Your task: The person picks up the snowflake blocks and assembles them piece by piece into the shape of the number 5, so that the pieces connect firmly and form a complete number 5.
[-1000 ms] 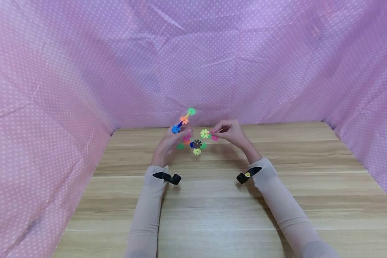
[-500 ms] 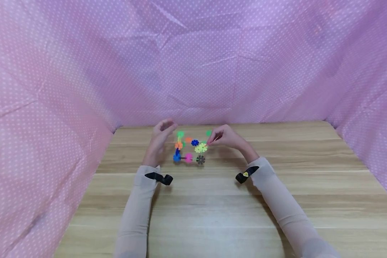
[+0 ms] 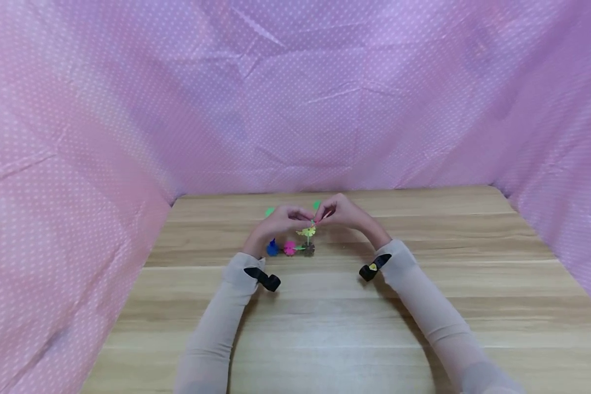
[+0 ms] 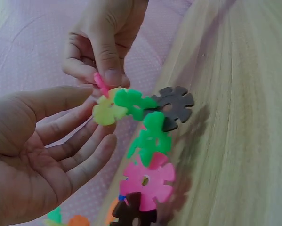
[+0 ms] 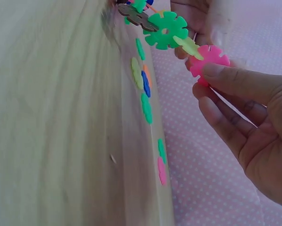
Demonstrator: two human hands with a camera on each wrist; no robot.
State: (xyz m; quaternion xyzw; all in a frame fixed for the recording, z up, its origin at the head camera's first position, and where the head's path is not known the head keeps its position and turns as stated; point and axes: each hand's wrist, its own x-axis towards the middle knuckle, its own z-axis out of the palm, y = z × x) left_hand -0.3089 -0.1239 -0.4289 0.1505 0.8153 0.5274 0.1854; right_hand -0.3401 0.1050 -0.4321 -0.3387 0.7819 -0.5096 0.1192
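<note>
Slotted flower-shaped plastic discs are joined into a chain that stands on the table. In the head view it runs from a blue disc through a pink disc to a dark grey disc. From there a green disc leads up to a yellow disc. My right hand pinches another pink disc at the yellow one's edge. My left hand reaches over the chain, thumb and forefinger meeting at the yellow disc; its other fingers are loosely bent. It hides the chain's left part.
Loose discs lie flat near the table's back edge, among them a green disc, a yellow disc and a pink disc. Pink dotted cloth hangs round the back and sides.
The chain, first lifted in my left hand, was set down on the table. My left hand let go, drew left, then came back right to the yellow disc. My right hand lowered slightly.
</note>
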